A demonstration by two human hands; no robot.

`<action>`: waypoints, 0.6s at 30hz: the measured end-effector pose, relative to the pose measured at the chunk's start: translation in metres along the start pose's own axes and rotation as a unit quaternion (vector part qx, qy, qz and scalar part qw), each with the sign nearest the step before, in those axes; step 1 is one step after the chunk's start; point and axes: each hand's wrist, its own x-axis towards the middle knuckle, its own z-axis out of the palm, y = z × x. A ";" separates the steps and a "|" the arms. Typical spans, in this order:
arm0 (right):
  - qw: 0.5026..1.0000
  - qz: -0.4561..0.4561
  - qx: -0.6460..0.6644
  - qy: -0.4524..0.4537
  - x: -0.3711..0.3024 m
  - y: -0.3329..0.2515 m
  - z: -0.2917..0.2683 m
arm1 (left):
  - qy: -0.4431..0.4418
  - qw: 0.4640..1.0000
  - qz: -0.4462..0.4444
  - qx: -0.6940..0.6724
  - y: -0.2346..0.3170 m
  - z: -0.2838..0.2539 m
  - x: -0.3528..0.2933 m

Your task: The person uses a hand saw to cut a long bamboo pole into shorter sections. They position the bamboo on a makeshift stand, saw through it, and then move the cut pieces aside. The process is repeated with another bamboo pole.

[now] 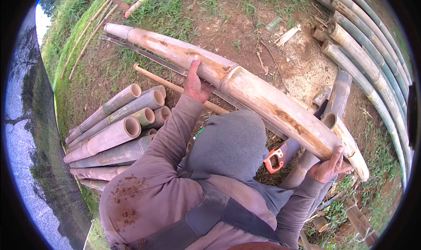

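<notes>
A long, thick pale bamboo pole (267, 96) with brown stains lies slantwise across the view, from far left to near right. My left hand (197, 84) grips it near the middle, thumb on top, the other fingers partly hidden below. At its near right end my right hand (329, 166) is closed round the edge. Just under the pole runs a narrow dark strip (144, 53). A handsaw with an orange handle (273, 160) sits close to my right hand, below the pole. Beyond that hand, another bamboo piece (348, 140) slants downward.
Cut bamboo tubes (103, 138) are stacked at left, open ends toward me. Several long bamboo poles (368, 70) lie at right. A round wooden stick (164, 81) passes behind my left wrist. Pale sawdust (305, 81) and a light wood scrap (287, 36) cover the dirt.
</notes>
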 end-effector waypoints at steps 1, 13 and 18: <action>0.995 -0.081 -0.066 -0.004 0.007 0.000 -0.016 | -0.006 0.999 -0.027 -0.043 0.008 -0.001 -0.010; 0.976 0.058 0.166 0.130 0.049 -0.021 -0.007 | -0.027 0.957 0.166 -0.235 0.049 -0.026 0.075; 0.979 0.053 0.178 0.089 0.137 -0.013 -0.060 | -0.005 0.961 0.109 -0.253 0.013 0.015 0.034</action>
